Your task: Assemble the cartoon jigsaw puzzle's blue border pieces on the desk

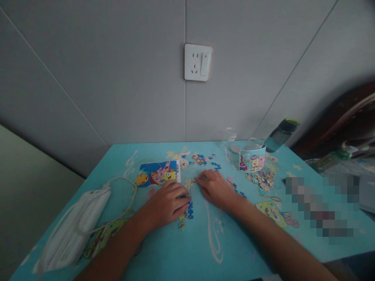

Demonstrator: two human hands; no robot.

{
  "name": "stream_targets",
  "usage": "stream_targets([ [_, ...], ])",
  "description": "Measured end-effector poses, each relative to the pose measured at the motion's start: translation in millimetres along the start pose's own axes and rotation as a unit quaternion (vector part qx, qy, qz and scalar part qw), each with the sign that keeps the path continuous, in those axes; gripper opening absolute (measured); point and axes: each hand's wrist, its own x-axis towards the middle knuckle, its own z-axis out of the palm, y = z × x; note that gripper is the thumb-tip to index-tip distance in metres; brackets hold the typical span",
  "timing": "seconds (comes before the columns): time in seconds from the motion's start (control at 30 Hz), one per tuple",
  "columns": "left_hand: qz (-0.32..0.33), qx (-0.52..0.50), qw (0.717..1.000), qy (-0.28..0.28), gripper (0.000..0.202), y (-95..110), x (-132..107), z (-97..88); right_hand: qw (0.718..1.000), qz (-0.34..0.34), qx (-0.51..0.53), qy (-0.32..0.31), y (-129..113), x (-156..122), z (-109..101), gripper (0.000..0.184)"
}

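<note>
My left hand [173, 201] rests on a partly joined section of jigsaw puzzle [190, 210], its fingers loosely bent and slightly apart. The palm and fingers hide much of that section. Across a small gap, my right hand [215, 189] pinches a small puzzle piece [194, 180] between thumb and forefinger; its printed side cannot be made out. Behind the left hand lies a picture card [158, 173] with cartoon figures on blue. Several loose pieces [199, 159] are scattered beyond both hands, and others lie partly behind my right wrist.
A clear tub with a cartoon label [252, 160] stands at the back right beside a heap of pieces [263, 179]. Near it are a clear cup [231, 134] and a tilted dark bottle [281, 135]. A white power strip [76, 230] with cables lies left. A wall socket [198, 62] is ahead.
</note>
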Motion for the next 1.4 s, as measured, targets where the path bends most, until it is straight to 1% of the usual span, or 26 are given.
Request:
stream_targets([
  [0.07, -0.001, 0.004, 1.000, 0.003, 0.024, 0.6, -0.3, -1.3, 0.999, -0.040, 0.030, -0.012, -15.7, 0.4, 2.5, 0.028],
  [0.13, -0.003, 0.011, 1.000, 0.011, 0.025, 0.6, -0.6, -1.3, 0.996, -0.065, 0.064, -0.018, -23.7, 0.8, 1.3, 0.025],
  [0.17, -0.004, 0.015, 1.000, 0.013, 0.025, 0.4, -0.6, -0.9, 0.994, -0.072, 0.079, -0.017, -24.3, 0.9, -0.7, 0.025],
  [0.23, -0.008, 0.018, 1.000, 0.012, 0.025, -0.1, -0.3, 0.4, 0.992, -0.073, 0.098, -0.008, -18.1, 1.0, -6.2, 0.028],
  [0.3, -0.013, 0.016, 1.000, 0.003, 0.025, -0.8, 0.0, 1.7, 0.994, -0.051, 0.098, 0.009, -2.7, 0.5, -12.3, 0.032],
  [0.33, -0.016, 0.013, 1.000, -0.002, 0.025, -1.1, 0.2, 2.2, 0.995, -0.027, 0.090, 0.018, 7.8, 0.0, -15.2, 0.032],
  [0.4, -0.021, 0.008, 1.000, -0.009, 0.025, -2.0, 0.2, 3.1, 0.997, 0.043, 0.060, 0.034, 32.4, -1.9, -19.8, 0.031],
  [0.47, -0.024, 0.005, 1.000, -0.011, 0.025, -3.0, -0.3, 4.0, 0.990, 0.129, 0.025, 0.044, 57.4, -5.0, -22.9, 0.031],
  [0.5, -0.025, 0.004, 1.000, -0.010, 0.026, -3.5, -0.6, 4.6, 0.986, 0.160, 0.014, 0.041, 68.4, -6.8, -23.7, 0.032],
  [0.57, -0.027, 0.005, 1.000, -0.008, 0.028, -4.4, -1.2, 6.1, 0.983, 0.180, 0.005, 0.037, 85.0, -10.1, -24.1, 0.034],
  [0.6, -0.030, 0.006, 1.000, -0.007, 0.028, -4.8, -1.4, 7.0, 0.984, 0.178, 0.005, 0.031, 90.2, -11.3, -23.5, 0.035],
  [0.7, -0.036, 0.013, 0.999, -0.001, 0.031, -5.9, -1.7, 9.8, 0.988, 0.155, 0.009, 0.013, 96.0, -12.8, -19.3, 0.038],
  [0.8, -0.034, 0.023, 0.999, 0.005, 0.035, -6.7, -1.7, 11.9, 0.990, 0.144, 0.003, 0.005, 95.2, -11.7, -12.8, 0.038],
  [0.9, -0.035, 0.031, 0.999, 0.003, 0.036, -6.6, -1.8, 12.2, 0.990, 0.140, -0.009, 0.002, 93.1, -10.0, -7.8, 0.032],
  [1.03, -0.039, 0.031, 0.999, -0.004, 0.037, -5.6, -1.4, 11.0, 0.991, 0.132, -0.024, 0.006, 84.5, -8.2, -7.0, 0.029],
  [1.13, -0.035, 0.027, 0.999, 0.005, 0.036, -5.1, -0.7, 10.7, 0.991, 0.127, -0.032, 0.008, 69.8, -6.3, -7.5, 0.029],
  [1.27, -0.034, 0.028, 0.999, 0.006, 0.036, -5.0, -0.5, 11.2, 0.992, 0.115, -0.043, 0.019, 42.0, -2.2, -3.9, 0.026],
  [1.4, -0.036, 0.035, 0.999, 0.002, 0.034, -3.8, -0.7, 10.7, 0.995, 0.102, -0.011, 0.010, 18.7, 2.0, 4.8, 0.023],
])
